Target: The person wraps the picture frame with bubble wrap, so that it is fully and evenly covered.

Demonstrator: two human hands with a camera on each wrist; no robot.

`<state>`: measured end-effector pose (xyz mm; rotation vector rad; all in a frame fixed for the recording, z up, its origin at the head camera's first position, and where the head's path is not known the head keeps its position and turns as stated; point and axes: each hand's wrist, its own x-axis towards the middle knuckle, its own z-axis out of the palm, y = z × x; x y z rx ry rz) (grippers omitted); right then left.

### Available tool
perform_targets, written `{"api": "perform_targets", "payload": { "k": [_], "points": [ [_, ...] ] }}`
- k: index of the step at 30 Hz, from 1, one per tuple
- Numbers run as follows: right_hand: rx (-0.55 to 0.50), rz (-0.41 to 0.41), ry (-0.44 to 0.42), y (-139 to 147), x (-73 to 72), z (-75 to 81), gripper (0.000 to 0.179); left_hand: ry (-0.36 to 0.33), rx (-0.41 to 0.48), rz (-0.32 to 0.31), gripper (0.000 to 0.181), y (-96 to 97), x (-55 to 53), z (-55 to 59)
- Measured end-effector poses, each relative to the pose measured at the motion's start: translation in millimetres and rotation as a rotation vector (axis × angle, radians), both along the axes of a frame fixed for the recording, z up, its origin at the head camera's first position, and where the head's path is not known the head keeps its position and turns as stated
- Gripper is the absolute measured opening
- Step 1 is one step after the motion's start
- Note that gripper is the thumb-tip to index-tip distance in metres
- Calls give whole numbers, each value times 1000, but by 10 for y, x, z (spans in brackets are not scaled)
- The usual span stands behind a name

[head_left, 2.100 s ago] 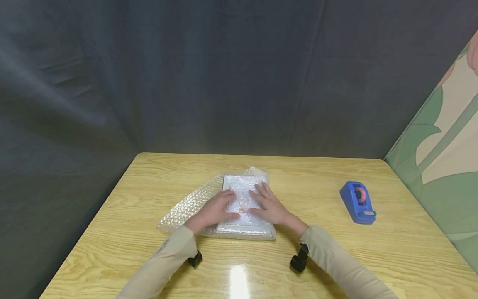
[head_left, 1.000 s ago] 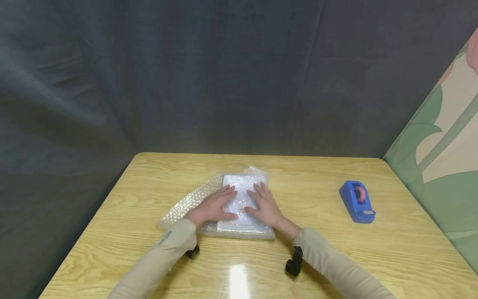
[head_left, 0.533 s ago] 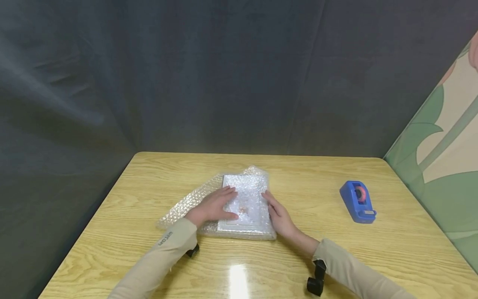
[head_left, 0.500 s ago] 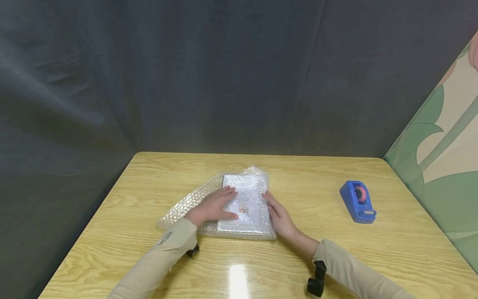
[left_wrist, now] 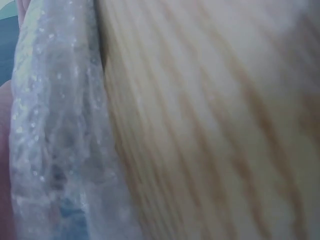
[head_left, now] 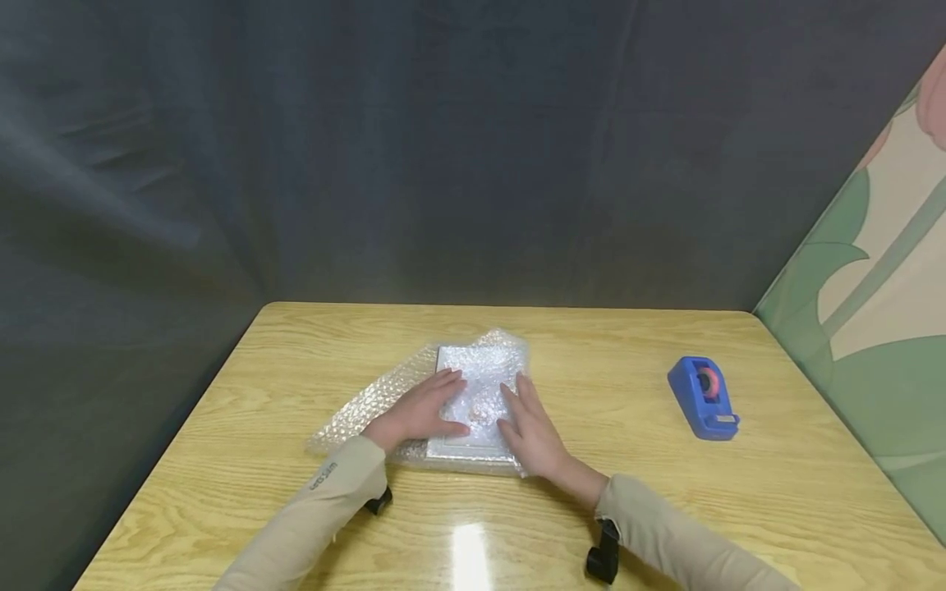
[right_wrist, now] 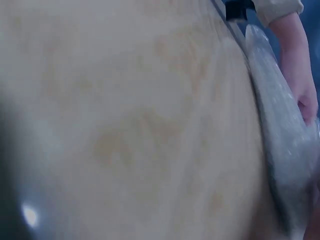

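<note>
My right hand (head_left: 534,431) has come back from the edge onto the flat bubble-wrapped parcel (head_left: 476,379), fingers flat beside my left hand (head_left: 423,410), both pressing, gripping nothing.

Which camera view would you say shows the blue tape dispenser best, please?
The head view: the blue tape dispenser stands in full sight on the wooden table, away to the right of both hands. Neither wrist view shows it; they catch only blurred tabletop and bubble wrap.

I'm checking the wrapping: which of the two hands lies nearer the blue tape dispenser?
The right hand, flat on the right part of the bubble-wrapped parcel; the left hand rests on its left part, farther from the tape dispenser.
</note>
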<state>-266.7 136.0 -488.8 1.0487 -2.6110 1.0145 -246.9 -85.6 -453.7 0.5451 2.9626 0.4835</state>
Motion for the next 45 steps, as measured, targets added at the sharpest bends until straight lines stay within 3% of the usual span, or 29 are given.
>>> {"api": "perform_targets", "payload": {
  "k": [4, 7, 15, 19, 31, 35, 39, 45],
  "points": [
    [99, 46, 69, 21, -97, 58, 66, 14, -2, 1, 82, 4, -5, 3],
    [107, 71, 81, 38, -185, 87, 73, 5, 8, 6, 82, 12, -1, 11],
    [150, 153, 104, 23, -406, 56, 64, -13, 23, 6, 82, 19, -7, -7],
    [210, 213, 124, -30, -445, 74, 57, -16, 24, 5, 82, 20, -11, -7],
    [231, 201, 107, -80, -464, 80, 59, 1, 21, 23, 80, 25, -4, 25],
    [235, 205, 96, -93, -465, 81, 59, 6, 45, 47, 75, 16, 35, 95],
    [243, 199, 88, -98, -466, 83, 60, 54, 127, 69, 66, -73, 96, 243],
    [240, 201, 82, -85, -462, 79, 60, 72, 267, 186, 61, -497, 253, 394]
  ]
}}
